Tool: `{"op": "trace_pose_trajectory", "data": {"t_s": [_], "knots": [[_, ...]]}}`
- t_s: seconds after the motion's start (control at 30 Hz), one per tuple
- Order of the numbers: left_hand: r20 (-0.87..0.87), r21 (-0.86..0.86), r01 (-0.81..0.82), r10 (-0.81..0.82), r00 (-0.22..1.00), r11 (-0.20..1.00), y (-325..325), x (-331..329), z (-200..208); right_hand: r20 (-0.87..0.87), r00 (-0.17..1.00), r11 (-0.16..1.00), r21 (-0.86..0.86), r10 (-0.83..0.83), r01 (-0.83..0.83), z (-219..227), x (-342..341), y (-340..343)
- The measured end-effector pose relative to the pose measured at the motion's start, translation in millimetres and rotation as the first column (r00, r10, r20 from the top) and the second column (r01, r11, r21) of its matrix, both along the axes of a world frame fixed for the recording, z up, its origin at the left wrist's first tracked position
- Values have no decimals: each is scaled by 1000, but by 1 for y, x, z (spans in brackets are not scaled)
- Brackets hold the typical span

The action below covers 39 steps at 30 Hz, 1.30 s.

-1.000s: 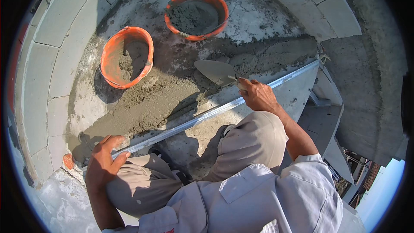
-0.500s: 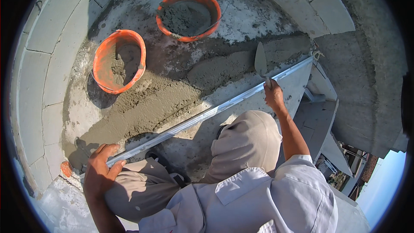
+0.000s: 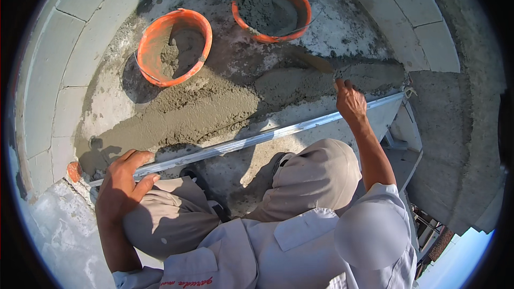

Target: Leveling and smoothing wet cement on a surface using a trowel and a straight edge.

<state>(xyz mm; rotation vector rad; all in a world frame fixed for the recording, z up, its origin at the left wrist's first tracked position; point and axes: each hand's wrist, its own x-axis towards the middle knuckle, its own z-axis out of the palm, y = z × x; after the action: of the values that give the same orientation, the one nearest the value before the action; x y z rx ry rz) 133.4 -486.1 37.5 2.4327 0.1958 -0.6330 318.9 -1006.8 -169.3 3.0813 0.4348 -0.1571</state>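
Observation:
My left hand [image 3: 124,184] grips a long silver metal straightedge [image 3: 251,141] near its left end, thumb on the near side and fingers on the far side. The bar runs across in front of my knees, up to the right. My right hand [image 3: 352,101] is closed round the handle of a trowel [image 3: 317,63], mostly hidden by the fingers. Its blade points left, over or against the right part of the wet mortar strip [image 3: 209,113]; contact cannot be made out. This grey strip lies beyond the straightedge, rough at its edges.
Two orange buckets holding mortar, one at left [image 3: 152,56] and one farther back [image 3: 305,12], stand beyond the strip. Pale block walls rise at left [image 3: 85,37] and right [image 3: 399,2]. An orange brick piece [image 3: 74,171] lies by the bar's left end.
My right hand has moved farther forward with the trowel, whose blade has swung from pointing away to pointing left. My left hand stays at the straightedge. The whole view has shifted and tilted.

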Motion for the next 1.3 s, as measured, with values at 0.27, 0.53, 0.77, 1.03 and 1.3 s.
{"op": "trace_pose_trajectory", "data": {"t_s": [0.27,0.53,0.77,1.03,1.3], "knots": [[-75,18,-37,38,996,999,-4,-3,11,-2,932,931,22,364,-363,-13,-32,79],[-75,21,-39,40,996,999,-1,-11,13,52,980,976,96,192,-196,-2,-41,40],[0,24,61,-61,998,998,4,-10,3,-86,971,971,-68,225,-231,-29,-52,68],[18,-20,15,-15,1000,1000,1,-13,5,-458,887,932,343,55,119,-18,-97,109],[53,-83,-11,16,998,996,6,-13,-2,-527,674,556,392,-518,733,-21,-56,-24]]}}
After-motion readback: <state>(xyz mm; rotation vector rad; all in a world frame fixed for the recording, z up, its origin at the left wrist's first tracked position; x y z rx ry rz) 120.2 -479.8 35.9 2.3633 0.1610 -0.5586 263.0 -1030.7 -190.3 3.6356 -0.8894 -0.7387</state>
